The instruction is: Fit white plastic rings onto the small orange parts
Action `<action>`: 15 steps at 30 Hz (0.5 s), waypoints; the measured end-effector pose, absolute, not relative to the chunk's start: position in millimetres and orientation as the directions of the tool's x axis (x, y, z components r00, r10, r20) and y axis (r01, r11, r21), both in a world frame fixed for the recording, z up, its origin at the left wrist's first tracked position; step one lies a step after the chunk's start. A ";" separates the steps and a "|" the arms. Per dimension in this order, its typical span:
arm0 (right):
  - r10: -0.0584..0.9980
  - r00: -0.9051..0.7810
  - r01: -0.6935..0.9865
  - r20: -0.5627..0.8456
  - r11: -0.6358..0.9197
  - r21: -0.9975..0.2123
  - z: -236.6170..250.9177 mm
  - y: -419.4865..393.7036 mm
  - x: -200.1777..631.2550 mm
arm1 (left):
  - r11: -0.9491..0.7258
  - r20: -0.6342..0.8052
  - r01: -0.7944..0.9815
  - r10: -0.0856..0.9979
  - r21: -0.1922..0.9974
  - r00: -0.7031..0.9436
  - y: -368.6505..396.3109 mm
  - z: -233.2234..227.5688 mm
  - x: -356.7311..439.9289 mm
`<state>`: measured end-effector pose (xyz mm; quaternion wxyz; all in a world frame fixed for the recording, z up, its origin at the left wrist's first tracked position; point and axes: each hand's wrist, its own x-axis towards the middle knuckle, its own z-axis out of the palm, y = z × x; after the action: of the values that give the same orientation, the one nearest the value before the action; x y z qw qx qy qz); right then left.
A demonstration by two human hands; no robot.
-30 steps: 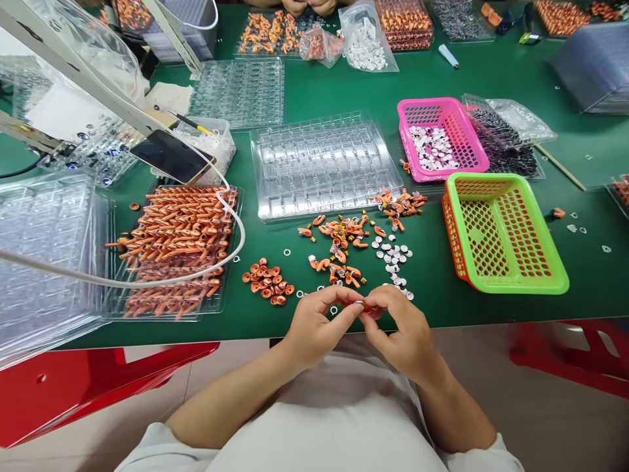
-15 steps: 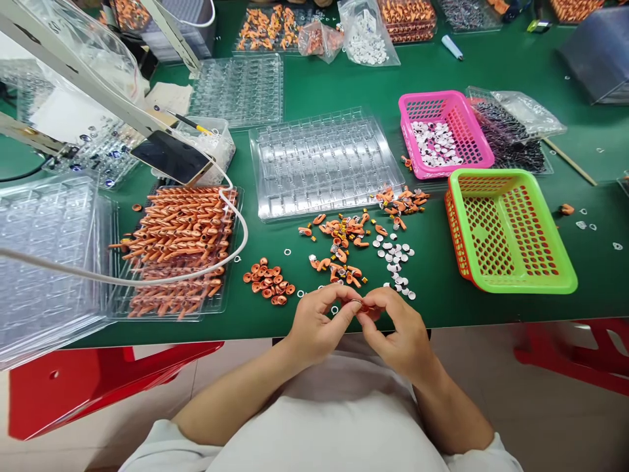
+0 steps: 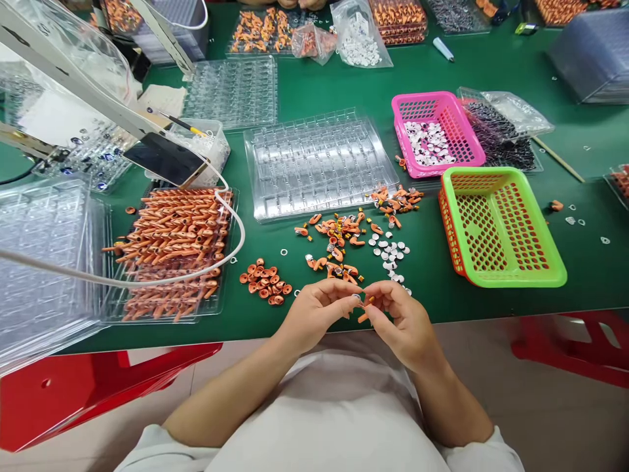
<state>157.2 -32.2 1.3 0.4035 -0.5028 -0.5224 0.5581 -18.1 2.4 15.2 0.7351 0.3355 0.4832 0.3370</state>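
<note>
No readable text

No lettering, label, brand, number or sign can be made out on anything across the green table (image 3: pixel 491 72).

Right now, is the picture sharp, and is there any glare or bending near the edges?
Head view: sharp and evenly lit at the hands and the orange piece; soft shadows only; white glare on the clear trays at left; edges bend outward, wide-lens distortion.

The small orange part (image 3: pixel 364 309) pinched between the 2 hands is mostly covered by the fingertips, too small to make out. Left of the hands, the stack of clear trays (image 3: pixel 44 262) runs off the picture's edge. Beyond the hands, a co-worker's fingers (image 3: pixel 295 3) are cut off.
</note>
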 end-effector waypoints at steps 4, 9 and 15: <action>0.977 -0.155 0.019 -0.145 -0.143 -0.989 0.3 -31.5 158.4 | 0.577 -0.507 -0.149 0.792 0.803 0.341 2.1 11.6 -21.0; 0.973 -0.153 -0.034 -0.174 -0.181 -0.983 0.2 -31.6 158.4 | 0.649 -0.543 -0.195 0.736 0.735 0.403 2.4 5.0 -24.2; 0.971 -0.153 -0.040 -0.183 -0.191 -0.981 -1.3 -31.9 157.6 | 0.729 -0.607 -0.277 0.678 0.626 0.413 3.4 7.6 -21.2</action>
<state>157.6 -31.9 -1.3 0.4256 -0.4923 -0.4728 0.5942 -21.2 3.4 7.6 0.8110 0.2209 0.4547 0.2945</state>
